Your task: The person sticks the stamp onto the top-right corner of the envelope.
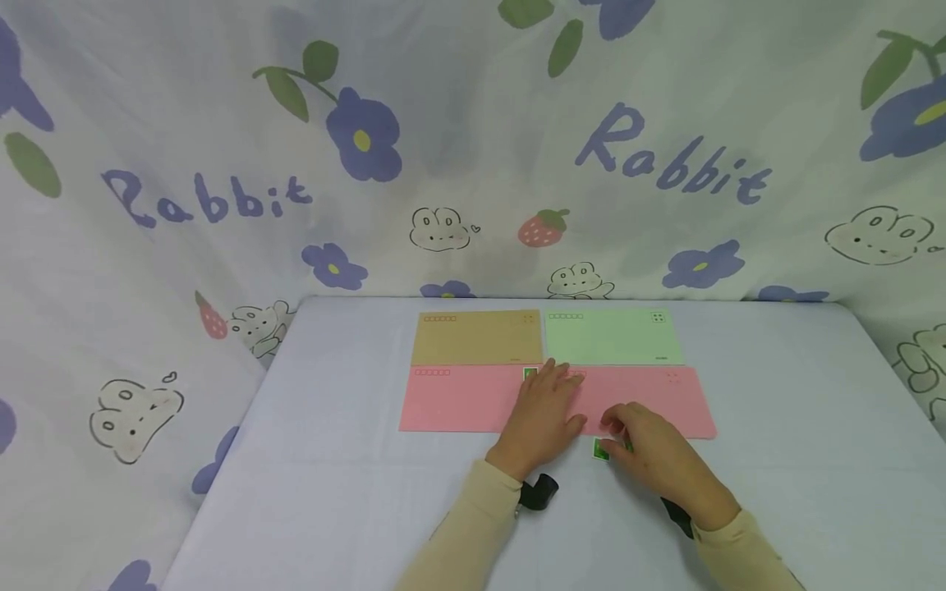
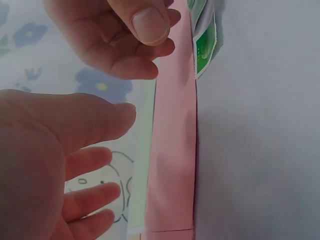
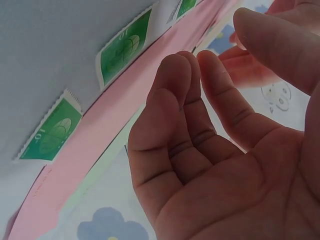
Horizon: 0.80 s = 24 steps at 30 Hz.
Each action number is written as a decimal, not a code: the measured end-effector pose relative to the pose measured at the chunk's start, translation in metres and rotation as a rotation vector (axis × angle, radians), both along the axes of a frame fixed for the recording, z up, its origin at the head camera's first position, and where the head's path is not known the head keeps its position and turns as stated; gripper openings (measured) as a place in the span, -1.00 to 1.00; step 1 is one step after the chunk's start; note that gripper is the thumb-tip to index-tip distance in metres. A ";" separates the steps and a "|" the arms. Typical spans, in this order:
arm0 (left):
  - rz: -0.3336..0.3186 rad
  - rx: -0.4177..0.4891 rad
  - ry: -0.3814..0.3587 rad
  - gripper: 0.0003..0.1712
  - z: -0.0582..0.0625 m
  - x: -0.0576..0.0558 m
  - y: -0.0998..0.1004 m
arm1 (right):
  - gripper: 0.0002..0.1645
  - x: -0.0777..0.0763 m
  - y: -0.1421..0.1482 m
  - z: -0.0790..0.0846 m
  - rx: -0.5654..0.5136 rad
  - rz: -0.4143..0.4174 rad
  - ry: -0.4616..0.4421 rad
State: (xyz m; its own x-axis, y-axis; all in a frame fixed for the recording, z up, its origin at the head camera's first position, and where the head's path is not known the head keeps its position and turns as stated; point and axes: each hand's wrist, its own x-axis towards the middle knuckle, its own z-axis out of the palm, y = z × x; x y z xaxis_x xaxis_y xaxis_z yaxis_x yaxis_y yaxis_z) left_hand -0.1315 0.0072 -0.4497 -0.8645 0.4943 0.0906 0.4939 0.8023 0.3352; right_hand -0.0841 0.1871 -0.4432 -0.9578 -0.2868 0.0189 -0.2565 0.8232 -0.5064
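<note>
My left hand, fingers spread, is over the line where two pink envelopes meet. A small green stamp shows beside its fingers, at the left pink envelope's upper right corner. My right hand hovers near the right pink envelope's front edge, fingers bent, with nothing visible between fingers and thumb in the right wrist view. Under and beside it lie loose green stamps with white toothed borders, one stamp and another stamp showing in that view. The right hand partly hides them from the head view.
Behind the pink envelopes lie a brown envelope on the left and a pale green envelope on the right. All rest on a white-covered table. A patterned curtain hangs behind. Dark wrist devices sit below both hands.
</note>
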 end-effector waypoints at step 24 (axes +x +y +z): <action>-0.020 -0.053 0.020 -0.44 -0.011 0.002 0.008 | -0.70 0.002 -0.003 -0.002 0.078 0.008 0.007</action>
State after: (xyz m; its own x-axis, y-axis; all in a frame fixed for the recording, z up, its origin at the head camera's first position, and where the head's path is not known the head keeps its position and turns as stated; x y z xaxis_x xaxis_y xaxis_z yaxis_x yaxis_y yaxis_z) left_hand -0.1300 0.0150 -0.4603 -0.8528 0.5159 0.0814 0.5161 0.8087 0.2821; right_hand -0.0819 0.1841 -0.4455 -0.9554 -0.2952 0.0031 -0.2665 0.8580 -0.4391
